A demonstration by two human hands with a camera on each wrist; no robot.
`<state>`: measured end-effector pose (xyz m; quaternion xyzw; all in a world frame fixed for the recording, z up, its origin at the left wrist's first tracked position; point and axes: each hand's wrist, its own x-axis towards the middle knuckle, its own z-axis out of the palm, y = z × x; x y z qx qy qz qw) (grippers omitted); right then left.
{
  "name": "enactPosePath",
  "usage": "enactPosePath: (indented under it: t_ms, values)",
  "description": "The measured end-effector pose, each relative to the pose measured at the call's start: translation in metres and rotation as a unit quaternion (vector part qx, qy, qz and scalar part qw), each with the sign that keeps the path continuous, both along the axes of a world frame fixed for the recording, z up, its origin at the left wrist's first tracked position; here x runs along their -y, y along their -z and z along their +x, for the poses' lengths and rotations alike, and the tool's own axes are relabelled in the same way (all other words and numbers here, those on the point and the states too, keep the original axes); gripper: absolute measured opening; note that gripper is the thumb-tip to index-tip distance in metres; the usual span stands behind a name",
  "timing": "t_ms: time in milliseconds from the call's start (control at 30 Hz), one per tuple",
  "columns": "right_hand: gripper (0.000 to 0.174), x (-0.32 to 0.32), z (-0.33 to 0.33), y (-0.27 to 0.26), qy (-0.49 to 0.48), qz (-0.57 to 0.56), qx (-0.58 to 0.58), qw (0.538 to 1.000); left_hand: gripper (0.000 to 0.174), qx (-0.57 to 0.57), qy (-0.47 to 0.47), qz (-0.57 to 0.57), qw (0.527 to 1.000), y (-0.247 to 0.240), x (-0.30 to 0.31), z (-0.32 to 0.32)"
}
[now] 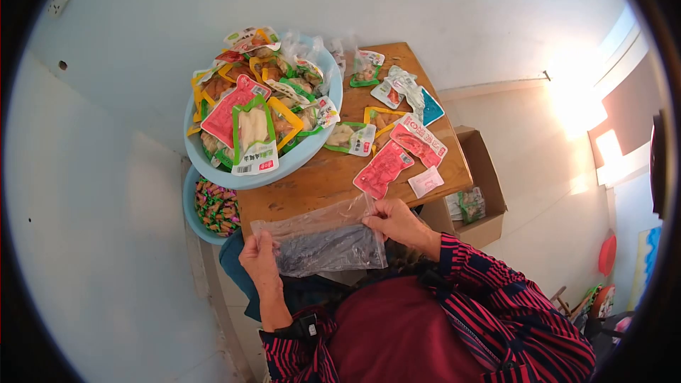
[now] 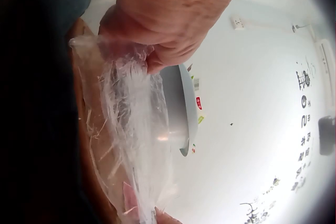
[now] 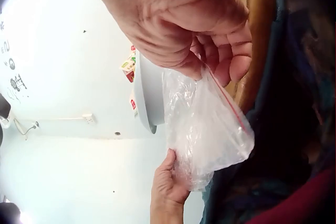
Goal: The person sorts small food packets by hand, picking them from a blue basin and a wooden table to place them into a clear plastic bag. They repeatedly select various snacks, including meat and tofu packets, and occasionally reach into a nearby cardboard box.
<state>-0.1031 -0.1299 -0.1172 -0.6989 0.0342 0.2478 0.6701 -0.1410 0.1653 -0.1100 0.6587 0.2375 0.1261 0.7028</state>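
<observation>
A clear plastic zip bag (image 1: 326, 237) is stretched between both hands in front of the table's near edge. My left hand (image 1: 261, 262) grips its left end, thumb on top. At the other end my right hand (image 1: 401, 223) pinches the bag between thumb and fingers. A red strip runs along one edge of the bag (image 3: 210, 129) in the right wrist view. In the left wrist view the bag (image 2: 131, 124) hangs wrinkled below the left hand (image 2: 163, 19). No contents show through the plastic.
On the wooden table (image 1: 284, 202) a blue basin (image 1: 266, 181) is heaped with packaged snacks. Several packets, including a red packet (image 1: 383, 170) and a small pink sachet (image 1: 425, 181), lie to its right. A smaller basin (image 1: 191, 216) of wrapped sweets stands lower left; a cardboard box (image 1: 489, 170) stands right.
</observation>
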Motion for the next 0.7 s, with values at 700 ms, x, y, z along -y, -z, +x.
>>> enactPosePath:
  t_ms: [700]
  values:
    - [0.023, 0.005, 0.015, 0.001, 0.088, 0.08, -0.068, 0.991, 0.02, -0.06, -0.026, -0.027, 0.998, 0.004, 0.005, 0.001]
